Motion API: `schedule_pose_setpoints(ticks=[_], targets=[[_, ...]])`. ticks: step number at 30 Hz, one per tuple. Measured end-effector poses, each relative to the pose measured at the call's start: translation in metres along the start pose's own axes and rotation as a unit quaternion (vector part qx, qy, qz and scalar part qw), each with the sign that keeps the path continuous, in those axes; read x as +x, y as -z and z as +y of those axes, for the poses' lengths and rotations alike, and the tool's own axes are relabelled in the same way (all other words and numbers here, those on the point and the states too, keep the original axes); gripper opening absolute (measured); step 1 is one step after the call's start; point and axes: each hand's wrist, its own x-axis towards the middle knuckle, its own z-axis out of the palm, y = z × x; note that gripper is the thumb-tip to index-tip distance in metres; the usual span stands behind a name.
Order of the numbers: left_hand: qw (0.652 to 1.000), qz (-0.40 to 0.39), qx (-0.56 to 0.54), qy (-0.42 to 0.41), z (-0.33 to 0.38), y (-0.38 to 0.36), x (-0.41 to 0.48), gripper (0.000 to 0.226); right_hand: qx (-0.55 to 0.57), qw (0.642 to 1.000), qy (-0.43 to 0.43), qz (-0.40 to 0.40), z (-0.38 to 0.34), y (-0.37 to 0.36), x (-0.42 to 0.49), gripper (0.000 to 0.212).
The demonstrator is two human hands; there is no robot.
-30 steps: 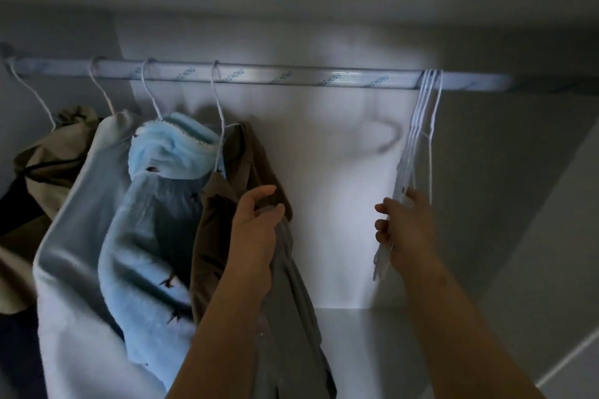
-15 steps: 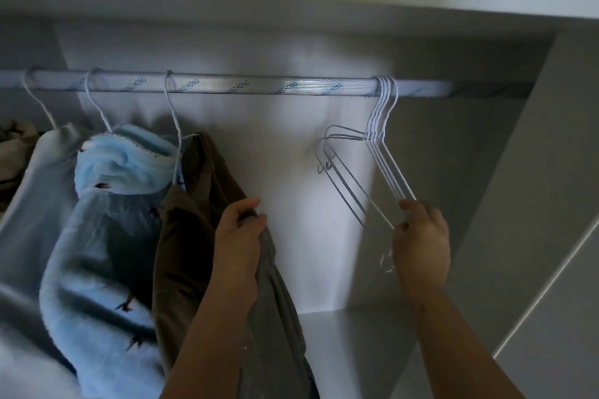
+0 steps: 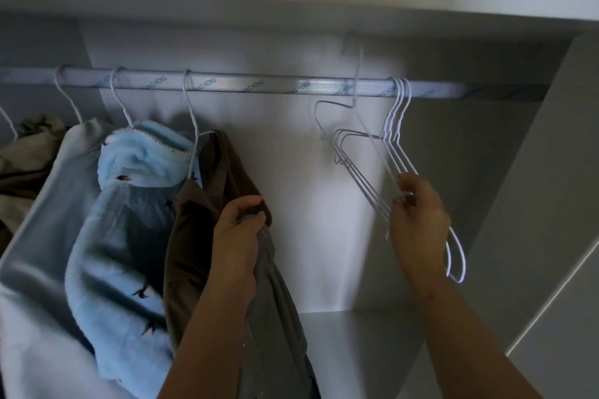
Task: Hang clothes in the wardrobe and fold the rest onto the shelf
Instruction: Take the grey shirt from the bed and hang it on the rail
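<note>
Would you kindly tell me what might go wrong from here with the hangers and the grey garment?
The right hand pinches one of several bunched wire hangers; their frames may tangle, dragging others off the rod. The left hand grips the grey garment by one bunched edge, so it could slip.

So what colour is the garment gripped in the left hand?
The garment in the left hand is plain grey, shown best in the head view.
</note>
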Motion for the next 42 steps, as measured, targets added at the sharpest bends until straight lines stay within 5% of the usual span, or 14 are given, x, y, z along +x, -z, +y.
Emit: schedule_pose_setpoints(ticks=[7,8,11,17,25,31,35,38,42], targets=[[0.997,0.000,-0.005,0.074,-0.005,0.008,-0.001,0.017,0.020,0.975,-0.174,-0.138,0.030,-0.007,-0.038,0.029],[0.994,-0.002,-0.012,0.113,-0.008,0.008,-0.001,0.008,0.023,0.970,-0.178,-0.164,0.036,-0.007,-0.047,0.033],[0.974,-0.005,-0.049,0.219,-0.015,0.010,-0.004,0.026,0.082,0.955,-0.181,-0.221,0.056,-0.002,-0.073,0.042],[0.971,0.018,-0.065,0.230,-0.024,0.006,-0.015,0.044,0.126,0.924,-0.189,-0.307,0.079,0.016,-0.103,0.016],[0.966,-0.004,-0.070,0.250,-0.028,0.004,-0.039,0.050,0.148,0.912,-0.187,-0.333,0.089,0.048,-0.124,0.018],[0.972,0.018,-0.065,0.227,-0.033,-0.005,-0.063,0.022,0.137,0.894,-0.203,-0.375,0.099,0.073,-0.134,0.041],[0.987,-0.042,0.017,0.157,-0.035,-0.017,-0.081,0.023,0.156,0.876,-0.192,-0.414,0.089,0.070,-0.130,0.031],[0.987,-0.092,0.071,0.115,-0.037,-0.028,-0.095,0.028,0.264,0.860,-0.203,-0.386,0.063,0.059,-0.127,0.020],[0.966,-0.190,0.170,0.055,-0.026,-0.014,-0.091,0.032,0.274,0.902,-0.147,-0.298,0.053,0.053,-0.123,0.024]])
